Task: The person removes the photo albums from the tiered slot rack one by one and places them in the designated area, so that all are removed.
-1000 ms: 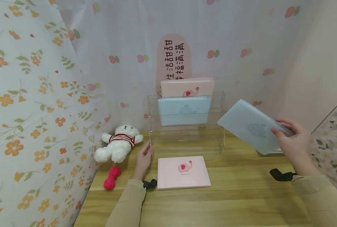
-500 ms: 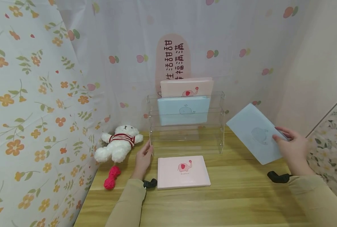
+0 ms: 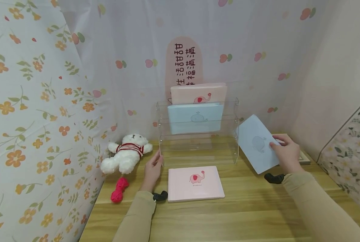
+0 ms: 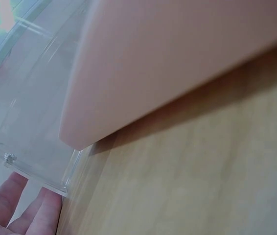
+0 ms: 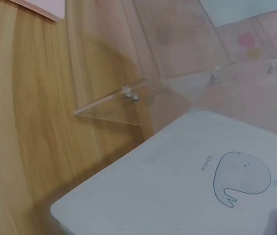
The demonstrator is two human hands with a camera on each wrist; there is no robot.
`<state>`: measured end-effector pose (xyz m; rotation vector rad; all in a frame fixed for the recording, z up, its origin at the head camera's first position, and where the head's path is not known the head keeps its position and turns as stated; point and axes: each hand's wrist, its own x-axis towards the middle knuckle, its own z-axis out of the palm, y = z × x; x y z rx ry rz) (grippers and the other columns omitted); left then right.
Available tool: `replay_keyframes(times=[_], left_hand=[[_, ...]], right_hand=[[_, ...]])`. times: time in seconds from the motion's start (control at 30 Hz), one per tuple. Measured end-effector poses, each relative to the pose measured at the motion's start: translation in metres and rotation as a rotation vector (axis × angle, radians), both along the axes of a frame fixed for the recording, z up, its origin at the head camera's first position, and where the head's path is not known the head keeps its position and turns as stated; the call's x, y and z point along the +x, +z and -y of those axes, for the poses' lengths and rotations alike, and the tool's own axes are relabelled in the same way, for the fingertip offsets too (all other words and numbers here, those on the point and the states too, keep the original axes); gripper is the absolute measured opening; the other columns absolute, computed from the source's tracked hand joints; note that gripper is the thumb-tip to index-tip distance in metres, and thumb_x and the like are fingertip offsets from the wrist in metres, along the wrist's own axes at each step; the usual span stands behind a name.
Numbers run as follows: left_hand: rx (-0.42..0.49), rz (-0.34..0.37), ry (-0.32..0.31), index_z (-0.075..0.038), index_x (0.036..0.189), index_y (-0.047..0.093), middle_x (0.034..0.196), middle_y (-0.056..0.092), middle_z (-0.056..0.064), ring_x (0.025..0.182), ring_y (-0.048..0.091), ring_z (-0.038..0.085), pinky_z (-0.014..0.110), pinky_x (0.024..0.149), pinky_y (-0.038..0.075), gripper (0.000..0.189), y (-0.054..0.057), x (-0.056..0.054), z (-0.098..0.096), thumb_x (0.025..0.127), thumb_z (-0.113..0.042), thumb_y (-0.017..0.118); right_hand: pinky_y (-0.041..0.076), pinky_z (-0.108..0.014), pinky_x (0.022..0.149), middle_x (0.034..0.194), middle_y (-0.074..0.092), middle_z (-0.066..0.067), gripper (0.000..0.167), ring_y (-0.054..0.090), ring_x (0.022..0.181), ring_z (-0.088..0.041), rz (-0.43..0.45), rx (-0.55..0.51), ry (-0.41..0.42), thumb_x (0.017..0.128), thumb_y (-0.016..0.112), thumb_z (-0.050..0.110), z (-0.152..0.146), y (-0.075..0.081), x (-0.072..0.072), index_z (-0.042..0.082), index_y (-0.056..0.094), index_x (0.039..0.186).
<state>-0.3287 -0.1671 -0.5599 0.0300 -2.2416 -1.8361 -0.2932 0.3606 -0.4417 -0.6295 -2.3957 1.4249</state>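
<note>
Right hand (image 3: pixel 286 153) pinches the held blue booklet (image 3: pixel 254 144) near one edge, thumb on the whale-print cover. Held blue booklet sits just right of the clear rack (image 3: pixel 180 144), tilted, one corner pointing down toward the table (image 3: pixel 213 218); its upper left edge overlaps the rack's side panel in the head view, contact unclear. Left hand (image 3: pixel 152 169) touches the rack's left side panel low down, fingers fairly straight along it.

In the rack: racked blue booklet (image 3: pixel 195 124), whale print, upright; racked pink booklet (image 3: pixel 183 94), elephant print, behind it and higher. Flat pink booklet (image 3: pixel 196 184) lies in front of the rack, elephant side up.

Left of the rack: white plush bear (image 3: pixel 128 159) in a striped top, on its back; red yarn skein (image 3: pixel 119 190) nearer the camera. Right of the rack, partly hidden behind the right hand: pale-edged flat item (image 3: pixel 304 159), kind unclear. Printed curtain (image 3: pixel 243 33) hangs behind the rack.
</note>
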Motion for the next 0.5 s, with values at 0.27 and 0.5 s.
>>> replay_keyframes(times=[0.27, 0.5], left_hand=[[-0.010, -0.006, 0.000, -0.021, 0.158, 0.062, 0.148, 0.072, 0.015, 0.126, 0.074, 0.035, 0.021, 0.089, 0.054, 0.047, -0.002, 0.000, 0.000, 0.112, -0.030, 0.067], [-0.014, 0.000, 0.010, -0.023, 0.158, 0.062, 0.148, 0.072, 0.014, 0.124, 0.074, 0.033, 0.023, 0.090, 0.054, 0.047, -0.002, -0.001, 0.000, 0.112, -0.030, 0.068]], right_hand=[[0.050, -0.015, 0.063, 0.159, 0.057, -0.026, 0.055, 0.066, 0.126, -0.036, 0.048, -0.026, 0.017, 0.107, 0.070, 0.027, 0.011, -0.020, -0.009, 0.009, 0.059, 0.158], [0.046, -0.020, 0.069, 0.150, 0.062, -0.030, 0.054, 0.065, 0.123, -0.039, 0.081, 0.073, 0.020, 0.107, 0.070, 0.024, 0.015, -0.026, -0.010, 0.007, 0.060, 0.157]])
